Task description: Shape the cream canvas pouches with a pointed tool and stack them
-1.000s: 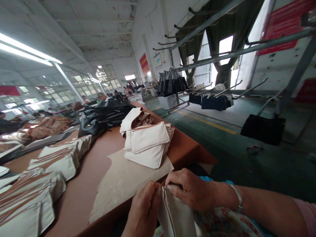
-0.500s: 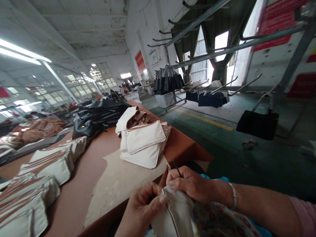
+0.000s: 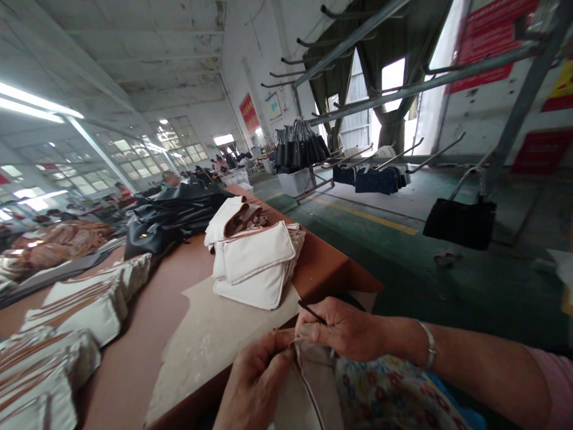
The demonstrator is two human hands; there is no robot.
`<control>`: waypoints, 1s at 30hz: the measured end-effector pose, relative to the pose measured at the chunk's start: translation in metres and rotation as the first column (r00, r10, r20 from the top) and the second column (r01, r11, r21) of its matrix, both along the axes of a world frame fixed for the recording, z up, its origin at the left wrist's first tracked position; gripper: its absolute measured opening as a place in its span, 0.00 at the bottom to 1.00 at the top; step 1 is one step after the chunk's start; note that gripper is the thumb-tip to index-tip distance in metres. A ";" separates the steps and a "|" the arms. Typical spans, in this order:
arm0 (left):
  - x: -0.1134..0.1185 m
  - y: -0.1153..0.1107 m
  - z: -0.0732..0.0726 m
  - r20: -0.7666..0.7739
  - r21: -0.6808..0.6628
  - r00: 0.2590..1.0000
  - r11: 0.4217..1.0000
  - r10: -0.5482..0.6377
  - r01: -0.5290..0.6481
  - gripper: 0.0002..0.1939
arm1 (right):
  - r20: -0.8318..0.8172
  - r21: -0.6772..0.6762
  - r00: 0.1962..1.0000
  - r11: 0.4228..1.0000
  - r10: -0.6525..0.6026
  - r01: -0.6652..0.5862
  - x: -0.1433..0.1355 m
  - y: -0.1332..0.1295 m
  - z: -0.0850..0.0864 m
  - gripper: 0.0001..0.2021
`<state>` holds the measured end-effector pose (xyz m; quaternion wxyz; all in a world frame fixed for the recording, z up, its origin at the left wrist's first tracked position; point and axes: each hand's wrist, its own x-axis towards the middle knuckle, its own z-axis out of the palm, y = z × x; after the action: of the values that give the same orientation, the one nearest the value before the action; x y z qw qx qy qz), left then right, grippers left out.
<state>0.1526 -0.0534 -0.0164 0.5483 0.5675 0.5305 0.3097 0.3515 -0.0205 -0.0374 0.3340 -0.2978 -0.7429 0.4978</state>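
A cream fabric piece [image 3: 313, 382] with a dark seam down its length hangs between my hands at the bottom centre. My left hand [image 3: 259, 373] pinches its upper left edge. Fingers closed, my right hand [image 3: 333, 328] grips the top of the same piece and also holds a thin dark tool [image 3: 311, 312], whose end sticks out toward the upper left. The fingertips of both hands nearly meet at the piece's top edge. Just beyond them, a stack of cream pieces [image 3: 255, 263] with brown edges rests on the brown table [image 3: 138, 334].
Rows of cream pieces [image 3: 94, 310] line the table's left side. Black material [image 3: 179, 209] is heaped behind. A tan sheet [image 3: 206, 334] lies near the table edge. Racks with black bags [image 3: 461, 224] stand at the right. People [image 3: 170, 178] are in the far background.
My right hand has shifted slightly left, and the dark tool has tilted from nearly upright to a flatter, leftward slant. The view has shifted slightly.
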 end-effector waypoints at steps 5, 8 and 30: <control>0.002 -0.001 0.012 -0.230 0.219 0.973 0.972 -0.032 0.084 0.11 | -0.025 -0.081 0.999 0.996 0.023 -0.025 -0.007 0.001 0.001 0.11; 0.000 -0.001 0.010 -0.298 0.262 0.954 0.959 -0.023 0.105 0.13 | -0.015 -0.105 1.000 0.994 -0.019 0.017 -0.010 0.002 -0.001 0.07; 0.006 -0.005 -0.002 0.301 -0.270 0.940 0.960 0.161 -0.078 0.19 | -0.264 0.154 0.963 0.982 -0.062 0.105 -0.008 -0.017 -0.013 0.06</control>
<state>0.1583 -0.0588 -0.0181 0.6753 0.4013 0.5033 0.3601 0.3436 -0.0371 -0.0505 0.4722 -0.2329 -0.7188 0.4540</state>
